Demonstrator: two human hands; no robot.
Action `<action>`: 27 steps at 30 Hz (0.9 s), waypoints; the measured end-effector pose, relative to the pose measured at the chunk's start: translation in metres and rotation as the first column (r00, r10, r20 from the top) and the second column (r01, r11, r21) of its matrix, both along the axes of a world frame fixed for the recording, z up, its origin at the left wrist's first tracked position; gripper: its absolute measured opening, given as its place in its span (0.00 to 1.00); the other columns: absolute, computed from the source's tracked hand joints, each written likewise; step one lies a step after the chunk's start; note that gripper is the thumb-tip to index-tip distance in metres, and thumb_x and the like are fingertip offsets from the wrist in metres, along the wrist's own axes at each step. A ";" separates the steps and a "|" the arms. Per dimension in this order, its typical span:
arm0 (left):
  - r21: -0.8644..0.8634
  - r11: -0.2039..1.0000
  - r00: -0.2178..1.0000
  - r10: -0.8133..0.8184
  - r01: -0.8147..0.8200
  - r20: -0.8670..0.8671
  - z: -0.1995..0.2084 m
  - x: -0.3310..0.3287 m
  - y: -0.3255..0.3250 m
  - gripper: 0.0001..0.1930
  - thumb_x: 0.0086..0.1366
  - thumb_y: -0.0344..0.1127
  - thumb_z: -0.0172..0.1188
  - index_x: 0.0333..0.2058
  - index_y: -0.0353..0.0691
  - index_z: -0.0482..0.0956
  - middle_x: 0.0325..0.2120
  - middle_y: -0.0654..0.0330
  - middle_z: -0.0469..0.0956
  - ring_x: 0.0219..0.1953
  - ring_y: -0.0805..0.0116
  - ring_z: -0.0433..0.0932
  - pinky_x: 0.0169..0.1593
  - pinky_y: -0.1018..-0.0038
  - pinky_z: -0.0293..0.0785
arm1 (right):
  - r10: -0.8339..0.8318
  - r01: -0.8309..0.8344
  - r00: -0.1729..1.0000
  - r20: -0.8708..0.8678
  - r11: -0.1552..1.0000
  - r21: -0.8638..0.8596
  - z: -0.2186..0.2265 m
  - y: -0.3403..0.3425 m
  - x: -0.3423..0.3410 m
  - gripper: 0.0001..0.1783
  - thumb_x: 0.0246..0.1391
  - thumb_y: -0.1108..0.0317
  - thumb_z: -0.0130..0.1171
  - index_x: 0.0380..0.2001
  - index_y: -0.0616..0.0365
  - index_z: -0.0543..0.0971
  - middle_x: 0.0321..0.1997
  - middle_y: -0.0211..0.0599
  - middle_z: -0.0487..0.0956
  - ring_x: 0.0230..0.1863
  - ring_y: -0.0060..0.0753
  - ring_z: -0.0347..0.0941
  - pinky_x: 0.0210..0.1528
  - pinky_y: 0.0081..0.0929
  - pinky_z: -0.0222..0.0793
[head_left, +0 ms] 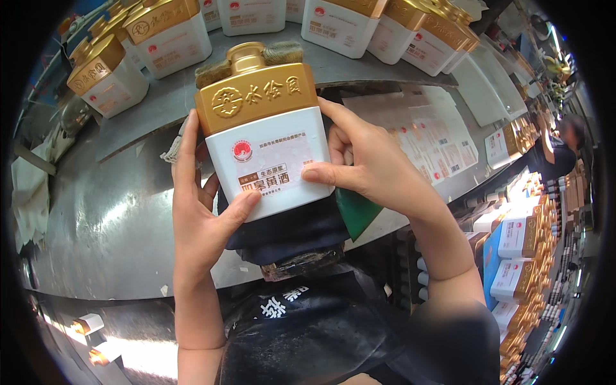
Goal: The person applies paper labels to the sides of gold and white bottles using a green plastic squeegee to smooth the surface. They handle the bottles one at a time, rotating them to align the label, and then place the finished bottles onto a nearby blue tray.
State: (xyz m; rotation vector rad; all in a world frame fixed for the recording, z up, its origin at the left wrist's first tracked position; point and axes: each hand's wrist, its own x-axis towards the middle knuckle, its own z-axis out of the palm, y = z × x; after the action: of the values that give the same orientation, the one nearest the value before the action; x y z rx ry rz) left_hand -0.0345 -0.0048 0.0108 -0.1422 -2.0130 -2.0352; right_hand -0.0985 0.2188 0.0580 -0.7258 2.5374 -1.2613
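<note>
Both hands hold a white-and-gold bottle [263, 128] up over a grey metal table [109, 218].

Bottle upright, near centre; gold shoulder and cap, white body with a label [269, 168] on its front. Left hand [202, 212] grips the left side, thumb pressed at the label's lower left. Right hand [362, 163] clasps the right side, thumb flat on the label's right edge. Sheets of labels [430, 138] lie on the table to the right. More like bottles [170, 35] stand along the far edge. Another person [558, 151] far right.
</note>
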 end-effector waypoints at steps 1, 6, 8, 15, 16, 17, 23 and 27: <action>-0.021 1.000 1.000 -0.009 0.009 -0.018 -0.001 -0.001 0.000 0.51 0.53 0.36 0.72 0.70 0.38 0.50 0.65 0.52 0.56 0.65 0.60 0.61 0.63 0.60 0.68 | 0.003 -0.003 1.000 -0.012 1.000 0.006 -0.001 0.001 0.000 0.47 0.49 0.57 0.69 0.66 0.68 0.60 0.22 0.36 0.73 0.25 0.29 0.70 0.30 0.27 0.66; -0.032 0.998 0.998 -0.061 0.062 0.027 -0.001 0.006 -0.025 0.38 0.65 0.38 0.63 0.68 0.36 0.55 0.64 0.52 0.62 0.64 0.63 0.64 0.65 0.63 0.65 | 0.088 -0.066 0.986 0.144 0.987 -0.147 -0.002 0.013 -0.007 0.38 0.57 0.63 0.65 0.66 0.65 0.63 0.23 0.24 0.71 0.26 0.14 0.66 0.29 0.15 0.62; -0.042 0.999 0.999 -0.014 0.013 -0.031 -0.002 0.008 -0.023 0.34 0.68 0.38 0.58 0.68 0.35 0.56 0.64 0.51 0.63 0.64 0.63 0.65 0.65 0.64 0.65 | 0.084 -0.043 0.970 0.226 0.983 -0.179 0.003 0.019 -0.008 0.35 0.59 0.64 0.63 0.65 0.65 0.63 0.23 0.23 0.71 0.26 0.13 0.66 0.29 0.14 0.62; -0.003 1.000 0.999 0.031 -0.031 -0.043 0.000 0.007 0.003 0.42 0.61 0.38 0.67 0.69 0.37 0.53 0.64 0.51 0.58 0.63 0.60 0.64 0.64 0.60 0.67 | 0.018 0.005 0.989 0.146 0.989 -0.151 0.001 0.007 0.003 0.37 0.55 0.56 0.67 0.60 0.69 0.67 0.20 0.30 0.75 0.24 0.19 0.70 0.28 0.22 0.65; 0.002 0.999 0.999 0.042 -0.042 -0.028 0.002 0.007 0.006 0.43 0.60 0.37 0.69 0.69 0.37 0.53 0.64 0.51 0.58 0.63 0.60 0.64 0.63 0.60 0.68 | 0.003 0.012 0.993 0.121 0.992 -0.124 0.001 0.006 0.004 0.38 0.54 0.55 0.68 0.60 0.69 0.67 0.20 0.31 0.75 0.24 0.21 0.70 0.28 0.23 0.66; 0.007 0.999 0.999 0.053 -0.053 -0.014 0.003 0.006 0.008 0.44 0.58 0.36 0.70 0.68 0.37 0.54 0.63 0.51 0.58 0.63 0.60 0.64 0.63 0.60 0.69 | -0.011 0.020 0.995 0.096 0.995 -0.098 0.002 0.005 0.005 0.39 0.53 0.55 0.68 0.60 0.69 0.67 0.21 0.32 0.75 0.24 0.23 0.71 0.28 0.24 0.66; 0.013 0.996 0.996 0.083 -0.083 -0.009 -0.002 0.002 0.008 0.47 0.54 0.31 0.72 0.68 0.39 0.54 0.63 0.52 0.57 0.62 0.59 0.64 0.62 0.61 0.70 | -0.074 0.073 0.997 0.008 0.994 0.087 0.003 -0.002 0.012 0.44 0.49 0.52 0.69 0.62 0.67 0.64 0.22 0.36 0.77 0.25 0.35 0.76 0.30 0.30 0.69; 0.003 0.997 0.997 0.083 -0.083 -0.006 -0.003 0.002 0.008 0.47 0.53 0.31 0.72 0.68 0.39 0.54 0.63 0.52 0.57 0.62 0.59 0.64 0.63 0.61 0.70 | -0.064 0.063 0.998 0.009 0.994 0.086 0.003 -0.001 0.011 0.45 0.49 0.52 0.69 0.63 0.67 0.63 0.22 0.36 0.77 0.25 0.34 0.75 0.29 0.30 0.68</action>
State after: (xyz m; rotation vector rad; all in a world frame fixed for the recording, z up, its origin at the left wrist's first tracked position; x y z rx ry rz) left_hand -0.0330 0.0027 0.0081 -0.0630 -1.9781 -1.9842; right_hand -0.0875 0.2181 0.0608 -0.6220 2.6061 -1.1642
